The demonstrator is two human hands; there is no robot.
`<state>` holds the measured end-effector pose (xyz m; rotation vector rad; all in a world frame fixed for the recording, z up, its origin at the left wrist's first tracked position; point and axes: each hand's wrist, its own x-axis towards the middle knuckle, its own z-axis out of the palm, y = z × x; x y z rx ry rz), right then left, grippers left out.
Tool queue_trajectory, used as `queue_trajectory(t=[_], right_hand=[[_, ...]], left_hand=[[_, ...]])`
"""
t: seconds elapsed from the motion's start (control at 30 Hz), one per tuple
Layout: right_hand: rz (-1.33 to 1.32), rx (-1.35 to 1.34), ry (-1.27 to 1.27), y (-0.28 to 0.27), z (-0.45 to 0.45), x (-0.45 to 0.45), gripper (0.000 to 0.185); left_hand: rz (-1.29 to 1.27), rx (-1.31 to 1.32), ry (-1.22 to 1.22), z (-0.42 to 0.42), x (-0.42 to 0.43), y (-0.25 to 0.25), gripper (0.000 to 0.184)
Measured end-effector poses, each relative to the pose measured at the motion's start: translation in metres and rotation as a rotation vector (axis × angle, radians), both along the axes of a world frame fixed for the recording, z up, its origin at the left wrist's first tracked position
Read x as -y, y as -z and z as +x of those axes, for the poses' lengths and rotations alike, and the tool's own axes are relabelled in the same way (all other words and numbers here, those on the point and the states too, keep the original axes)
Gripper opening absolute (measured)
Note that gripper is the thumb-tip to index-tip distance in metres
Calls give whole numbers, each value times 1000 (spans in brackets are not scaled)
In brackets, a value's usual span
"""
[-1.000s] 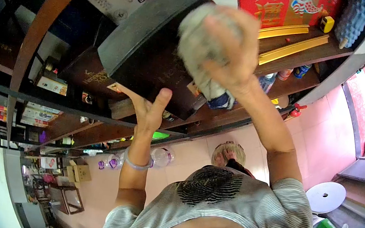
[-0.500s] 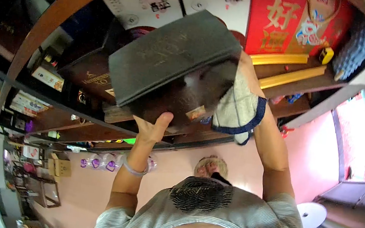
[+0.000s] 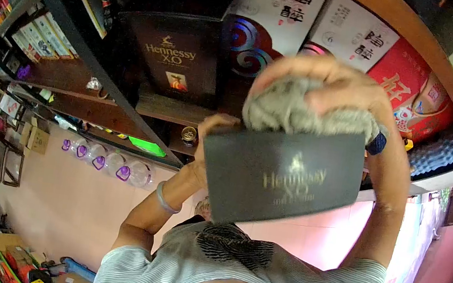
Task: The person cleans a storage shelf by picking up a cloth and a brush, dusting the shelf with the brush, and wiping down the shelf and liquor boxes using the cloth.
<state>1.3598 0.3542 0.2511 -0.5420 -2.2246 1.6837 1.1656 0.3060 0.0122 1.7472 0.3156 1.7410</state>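
A dark Hennessy X.O box [image 3: 282,179] is held up in front of my chest, its lettered face toward the camera. My left hand [image 3: 210,139] grips the box's left side, with some fingers hidden behind it. A crumpled grey-green cloth [image 3: 284,108] with a dark blue edge lies against the box's upper edge. Bent over that cloth is my right hand [image 3: 333,90], its fingers wrapped round it and slightly blurred. Another Hennessy X.O box [image 3: 171,57] stands on the shelf [image 3: 167,108], behind and to the left.
White boxes with black characters [image 3: 275,8] and a red box [image 3: 416,88] stand at the back of the shelf. A blue bumpy roller [image 3: 441,155] lies at the right. A dark upright post [image 3: 94,45] crosses at the left. Plastic bottles [image 3: 112,164] stand on the floor.
The held box has moved down and right and turned so its lettered face shows upright. My right hand with the cloth has gone from behind the box to its upper edge. The view has shifted.
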Motion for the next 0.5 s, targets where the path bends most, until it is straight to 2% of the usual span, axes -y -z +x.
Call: queue_trajectory(t=[0.03,0.13,0.17,0.23,0.27,0.33,0.4,0.5], right_hand=[[70,178,-148,-2,-7,-9,59],[240,358,-205,25,-26,-23,59],[187,277,-175,44,-28,-27,61],[249,364,-54,49,-22,-31,61],[282,416,2,47,-17,-32,61],[335,617,208,35,-4,-33,58],[381,531,345,12,25,-31,52],[353,138,947,-11,73,4,45]], left_hand=[[15,25,18,3,0,2,63],[57,54,67,7,-2,0,63],[65,38,126,4,-5,-3,67],[149,-43,36,-3,-6,-18,76],[214,-94,-124,-3,-3,-29,82],[295,-169,-285,-6,-3,-34,93],[324,-191,-290,-5,-10,-39,103],[280,-181,-280,0,-11,-52,111]])
